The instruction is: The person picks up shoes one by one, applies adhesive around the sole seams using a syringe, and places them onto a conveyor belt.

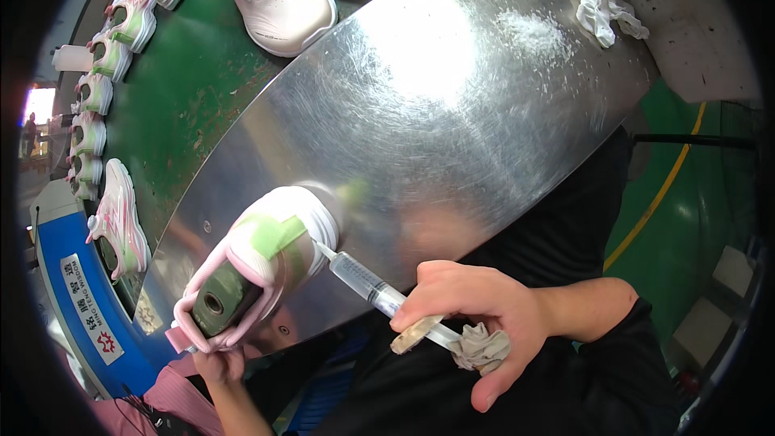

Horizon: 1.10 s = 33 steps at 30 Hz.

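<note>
A white, pink and light green sports shoe (pixel 300 230) is tilted above the near left part of a metal plate, with a dark green last (pixel 230 299) inside it. My left hand (pixel 221 365) is closed at its heel end; the shoe hides most of the fingers. My right hand (pixel 492 299) grips a clear syringe (pixel 363 281), its barrel partly filled. The syringe's tip meets the shoe, or nearly so, where the upper joins the white sole. A crumpled whitish wrap (pixel 482 349) surrounds the plunger end, and a worn beige piece (pixel 414 335) sits at the barrel flange.
The scratched metal plate (pixel 387 153) lies beside a green conveyor belt (pixel 182 97). Pale pink shoes (pixel 278 4) stand at the far side. More green-and-pink shoes (pixel 97 93) line the left. White crumpled tissue (pixel 601 8) and white residue (pixel 533 32) lie far right.
</note>
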Each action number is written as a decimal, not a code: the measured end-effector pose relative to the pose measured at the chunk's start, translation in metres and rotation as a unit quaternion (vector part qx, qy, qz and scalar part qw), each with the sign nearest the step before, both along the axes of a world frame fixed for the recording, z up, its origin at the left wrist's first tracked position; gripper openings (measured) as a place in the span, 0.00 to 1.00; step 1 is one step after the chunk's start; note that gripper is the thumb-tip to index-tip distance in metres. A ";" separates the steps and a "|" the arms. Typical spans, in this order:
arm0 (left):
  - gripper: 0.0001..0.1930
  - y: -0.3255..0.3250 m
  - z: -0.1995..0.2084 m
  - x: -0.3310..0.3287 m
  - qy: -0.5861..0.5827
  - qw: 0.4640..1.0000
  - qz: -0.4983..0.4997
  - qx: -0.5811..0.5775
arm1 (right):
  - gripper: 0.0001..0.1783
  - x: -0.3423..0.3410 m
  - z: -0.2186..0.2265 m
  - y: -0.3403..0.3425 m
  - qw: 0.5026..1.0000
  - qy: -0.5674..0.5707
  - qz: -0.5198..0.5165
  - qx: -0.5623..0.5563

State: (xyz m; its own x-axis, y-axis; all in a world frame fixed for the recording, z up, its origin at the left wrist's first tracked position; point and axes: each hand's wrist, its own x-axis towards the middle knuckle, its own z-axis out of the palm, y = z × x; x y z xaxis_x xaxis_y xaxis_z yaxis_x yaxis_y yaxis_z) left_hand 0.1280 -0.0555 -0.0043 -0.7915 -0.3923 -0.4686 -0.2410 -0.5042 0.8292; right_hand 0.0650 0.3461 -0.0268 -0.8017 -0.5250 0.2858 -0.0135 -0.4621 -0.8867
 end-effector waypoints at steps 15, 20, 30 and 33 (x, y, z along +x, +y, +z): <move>0.43 0.106 0.015 0.051 -0.041 0.977 -0.157 0.135 | 0.46 0.010 0.025 0.000 0.999 0.013 -0.008 0.046; 0.45 0.127 0.006 0.056 -0.017 0.955 -0.151 0.256 | 0.37 0.014 0.047 -0.006 0.999 -0.014 -0.032 0.041; 0.45 0.159 -0.003 0.039 -0.058 0.893 -0.273 0.353 | 0.43 0.020 0.085 0.025 0.991 0.046 0.060 0.111; 0.45 0.180 0.003 0.022 -0.077 0.893 -0.285 0.340 | 0.44 0.027 0.108 0.038 0.984 0.039 0.047 0.166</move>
